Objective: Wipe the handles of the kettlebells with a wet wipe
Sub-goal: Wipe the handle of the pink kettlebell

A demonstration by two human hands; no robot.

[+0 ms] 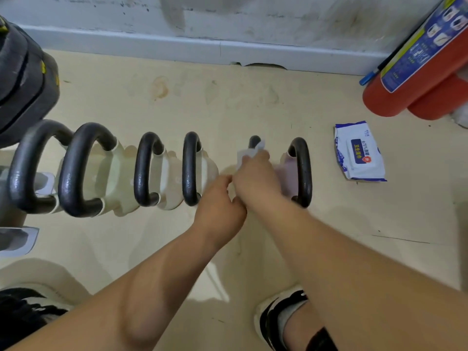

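Wipe (249,154), white and crumpled, is being clamped onto black handle (254,141) by right grip (255,178); left grip (220,201) curled, hold unclear.

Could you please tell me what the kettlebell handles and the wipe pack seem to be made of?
Handles: probably painted or coated metal, black with glossy highlights and a slightly pitted surface.
Pack: soft plastic film, judging by its creases and sheen.

Right hand (255,178) with wet wipe (246,155) on black kettlebell handle (254,141)
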